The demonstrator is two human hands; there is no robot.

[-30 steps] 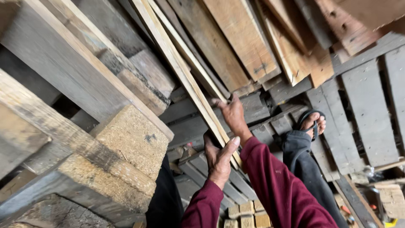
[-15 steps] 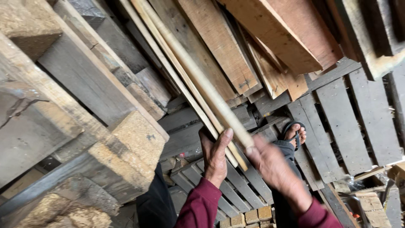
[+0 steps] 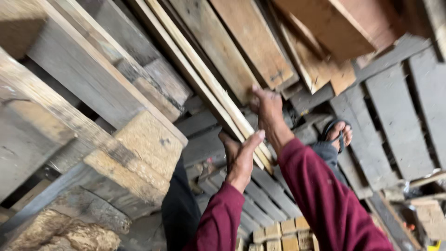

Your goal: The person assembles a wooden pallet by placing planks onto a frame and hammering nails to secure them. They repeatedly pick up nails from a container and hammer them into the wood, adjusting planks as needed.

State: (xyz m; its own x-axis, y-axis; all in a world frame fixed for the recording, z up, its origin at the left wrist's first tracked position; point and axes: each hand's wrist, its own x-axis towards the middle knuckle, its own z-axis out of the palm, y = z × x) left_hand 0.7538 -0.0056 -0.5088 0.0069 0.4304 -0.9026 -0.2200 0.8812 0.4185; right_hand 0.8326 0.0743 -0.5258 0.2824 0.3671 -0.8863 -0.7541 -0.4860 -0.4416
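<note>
Gripping: your left hand [image 3: 241, 158] clasped the pale slats [image 3: 218, 100] low, near their end.
Change: your right hand [image 3: 268, 111], apart from them earlier, had closed on them higher up.
Slats: slanted beside pallets [image 3: 399, 121].
Meaning: probably both-handed control.

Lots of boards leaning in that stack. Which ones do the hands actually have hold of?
The pair of thin pale strips running diagonally. The left hand grips their lower end, the right hand rests higher up. The wider boards beside them are untouched.
</note>
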